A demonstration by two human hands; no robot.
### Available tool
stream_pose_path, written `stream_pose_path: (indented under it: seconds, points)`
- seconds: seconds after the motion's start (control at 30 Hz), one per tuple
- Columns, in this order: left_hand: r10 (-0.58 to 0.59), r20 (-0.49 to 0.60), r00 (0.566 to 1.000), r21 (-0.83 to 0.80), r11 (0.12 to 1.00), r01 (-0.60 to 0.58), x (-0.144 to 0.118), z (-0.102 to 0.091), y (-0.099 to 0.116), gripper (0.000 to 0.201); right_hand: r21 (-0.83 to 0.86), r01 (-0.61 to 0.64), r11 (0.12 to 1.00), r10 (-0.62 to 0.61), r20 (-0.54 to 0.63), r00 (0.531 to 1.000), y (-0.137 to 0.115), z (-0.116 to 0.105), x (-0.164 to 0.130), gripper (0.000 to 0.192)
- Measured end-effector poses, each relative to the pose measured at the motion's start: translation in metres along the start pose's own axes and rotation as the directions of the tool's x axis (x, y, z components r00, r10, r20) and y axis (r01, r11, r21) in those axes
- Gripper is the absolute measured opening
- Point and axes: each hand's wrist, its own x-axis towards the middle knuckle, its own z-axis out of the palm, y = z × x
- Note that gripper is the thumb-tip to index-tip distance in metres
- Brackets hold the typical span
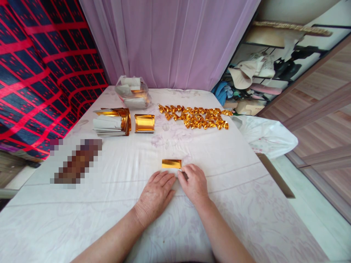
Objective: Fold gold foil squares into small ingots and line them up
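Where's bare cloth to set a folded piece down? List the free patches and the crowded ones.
Free: the wide strip between the gold paper at the hands and the pile of folded gold pieces; also the near cloth right of the right hand. Crowded: the far left, around the paper stack, gold sheet and plastic bag.

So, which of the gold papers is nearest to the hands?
The small folded gold strip, touching the right hand. The curled gold sheet and the gold folded pieces lie farther back.

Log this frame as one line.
left hand: flat on cloth | right hand: pinching gold foil strip | folded gold pieces: heaped behind | foil stack: far left
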Motion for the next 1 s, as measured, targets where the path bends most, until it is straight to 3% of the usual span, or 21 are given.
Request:
stream_pose_path:
  seconds: [0.57,0.77,0.9,1.0]
  points:
    - [-0.054,0.062,0.997,0.012,0.999,0.053,0.0022,-0.0023,0.0021,0.038,0.017,-0.047,0.999,0.047,0.000,0.999,-0.0005,0.0027,-0.0012,0.007]
    - [-0.056,0.071,0.996,0.010,0.998,0.055,0.0031,-0.0028,0.0026,0.039,0.075,-0.083,0.994,0.087,-0.047,0.995,-0.0010,0.0055,-0.0029,0.016]
    - [-0.058,0.074,0.996,0.013,0.998,0.057,0.0035,-0.0033,0.0030,0.039,0.053,-0.056,0.997,0.057,-0.014,0.998,-0.0006,0.0032,-0.0020,0.004]
    - [-0.059,0.077,0.995,0.018,0.998,0.058,0.0037,-0.0034,0.0031,0.038,0.056,-0.034,0.998,0.033,0.022,0.999,0.0000,0.0008,-0.0009,0.009]
